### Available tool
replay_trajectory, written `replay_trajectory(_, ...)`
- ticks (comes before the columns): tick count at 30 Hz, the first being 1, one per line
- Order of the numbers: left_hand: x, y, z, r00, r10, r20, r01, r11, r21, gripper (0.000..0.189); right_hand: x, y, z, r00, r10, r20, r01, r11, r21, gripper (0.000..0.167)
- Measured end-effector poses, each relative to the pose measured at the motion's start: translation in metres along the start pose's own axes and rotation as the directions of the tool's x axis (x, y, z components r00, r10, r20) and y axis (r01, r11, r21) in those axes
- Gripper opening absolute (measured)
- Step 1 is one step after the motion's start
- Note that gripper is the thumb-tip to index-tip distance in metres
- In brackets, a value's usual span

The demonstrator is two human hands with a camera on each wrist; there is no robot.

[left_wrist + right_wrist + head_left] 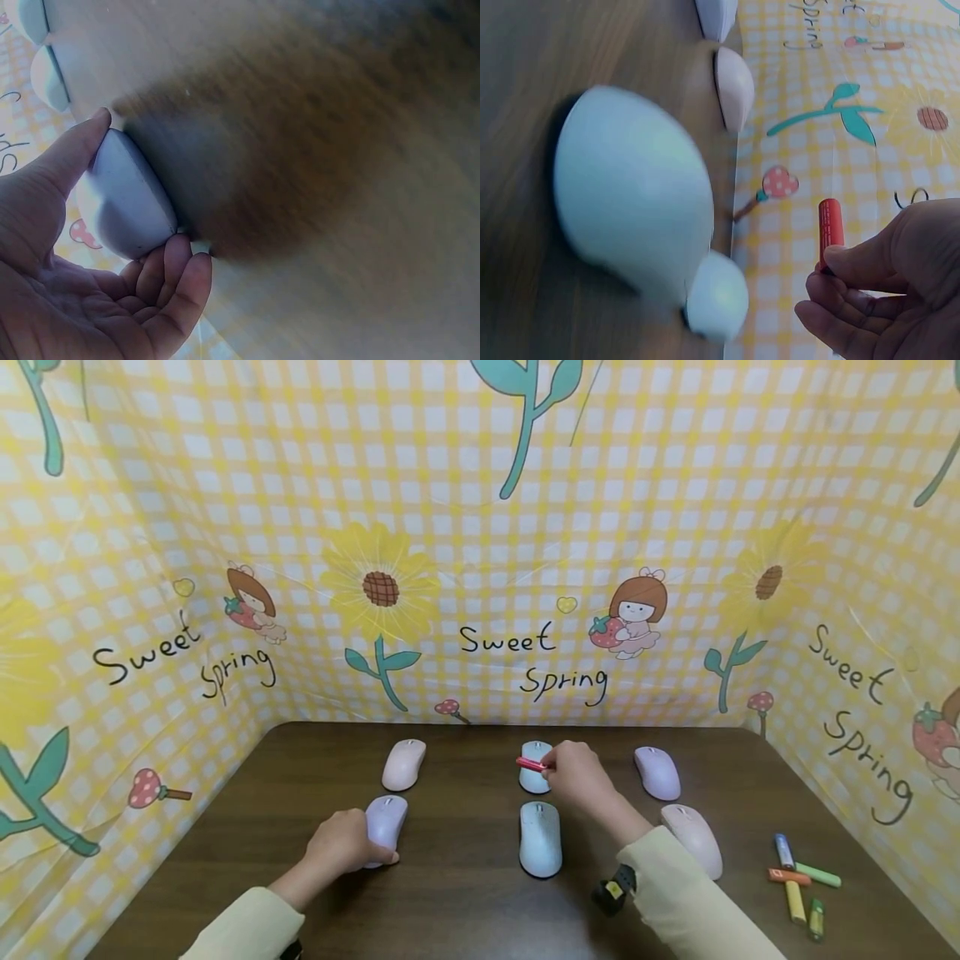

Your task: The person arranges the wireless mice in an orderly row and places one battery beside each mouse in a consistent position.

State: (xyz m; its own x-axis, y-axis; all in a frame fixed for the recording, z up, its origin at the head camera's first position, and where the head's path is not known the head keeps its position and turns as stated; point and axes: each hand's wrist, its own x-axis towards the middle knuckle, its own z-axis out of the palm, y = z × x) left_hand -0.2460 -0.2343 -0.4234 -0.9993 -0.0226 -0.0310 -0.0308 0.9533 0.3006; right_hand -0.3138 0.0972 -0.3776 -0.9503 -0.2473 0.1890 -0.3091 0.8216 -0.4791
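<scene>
- Red battery (531, 764): long axis runs nearly crosswise in head view, free end pointing left, in front of rear blue mouse (534, 782); contact unclear.
- Right hand (581, 781): thumb and fingertips pinch the battery's other end.
- Lavender mouse (386, 827), left on table (465, 893): long axis fore-and-aft, wheel end toward patterned cloth (420, 460).
- Left hand (341, 842): thumb and curled fingers grip this mouse.

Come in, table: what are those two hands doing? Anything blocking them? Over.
Left hand grips nearer lavender mouse. Right hand pinches red battery, raised off table. Nothing visibly blocking.
</scene>
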Motion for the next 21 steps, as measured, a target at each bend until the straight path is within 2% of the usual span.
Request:
replay_trajectory(11, 0.003, 0.002, 0.001, 1.000, 0.006, -0.014, -0.006, 1.000, 0.005, 0.062, 0.020, -0.050, 0.019, 0.997, -0.032, 0.066, 0.037, 0.996, -0.081, 0.011)
replay_trajectory(17, 0.002, 0.002, 0.000, 1.000, -0.006, 0.003, 0.006, 1.000, 0.008, 0.063, 0.031, -0.063, 0.034, 0.994, -0.071, 0.089, 0.076, 0.995, -0.058, 0.009)
replay_trajectory(21, 0.001, 0.000, 0.000, 1.000, -0.005, 0.008, 0.005, 1.000, 0.008, 0.063, 0.036, -0.070, 0.044, 0.992, -0.066, 0.104, 0.072, 0.996, -0.054, 0.009)
